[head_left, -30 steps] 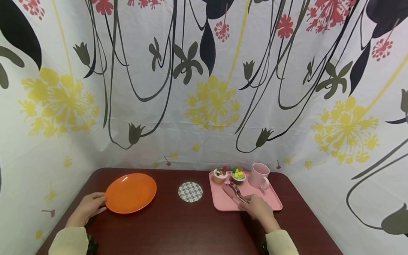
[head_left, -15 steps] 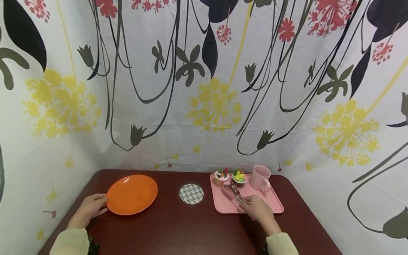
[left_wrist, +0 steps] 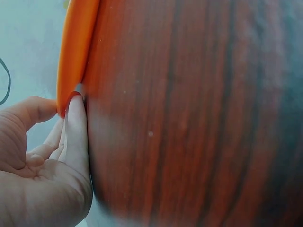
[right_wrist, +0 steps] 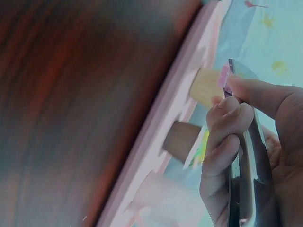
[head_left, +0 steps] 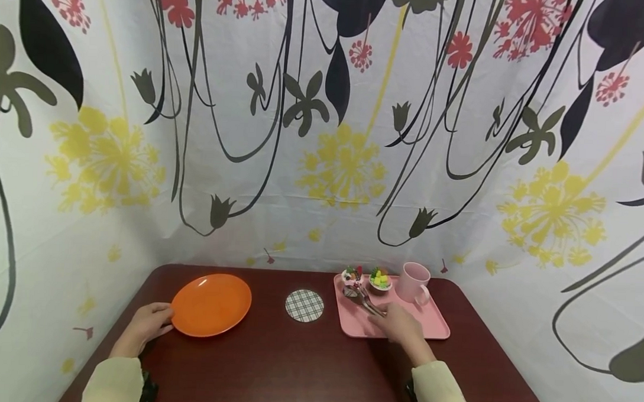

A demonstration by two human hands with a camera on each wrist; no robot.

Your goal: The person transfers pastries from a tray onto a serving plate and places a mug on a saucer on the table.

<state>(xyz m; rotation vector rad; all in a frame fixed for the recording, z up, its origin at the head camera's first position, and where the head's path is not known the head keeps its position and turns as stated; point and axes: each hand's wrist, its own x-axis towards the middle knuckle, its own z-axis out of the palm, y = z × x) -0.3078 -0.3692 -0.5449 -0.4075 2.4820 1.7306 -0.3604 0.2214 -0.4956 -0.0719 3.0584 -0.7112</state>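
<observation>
My left hand point(head_left: 148, 325) pinches the near-left rim of an orange plate point(head_left: 212, 305), thumb above and fingers below, as the left wrist view shows. My right hand point(head_left: 400, 328) grips metal tongs point(head_left: 369, 303) over a pink tray point(head_left: 434, 330). The tips of the tongs are in front of the left cupcake point(head_left: 351, 275), which has a tan base point(right_wrist: 202, 87) and berry-like topping. Whether they touch it I cannot tell. Beside it stands a second cupcake point(head_left: 380, 281) with yellow and green topping and a dark base point(right_wrist: 181, 142).
A pink mug point(head_left: 412, 281) stands at the back right of the tray, its handle toward me. Between plate and tray lies a round checked coaster point(head_left: 304, 305) on the dark wooden table point(head_left: 273, 365). A flower-patterned cloth point(head_left: 257, 234) rises behind the table.
The tongs' tips have moved left, from between the two cupcakes to the front of the left one. My left hand stays on the plate's rim. The head view has shifted slightly.
</observation>
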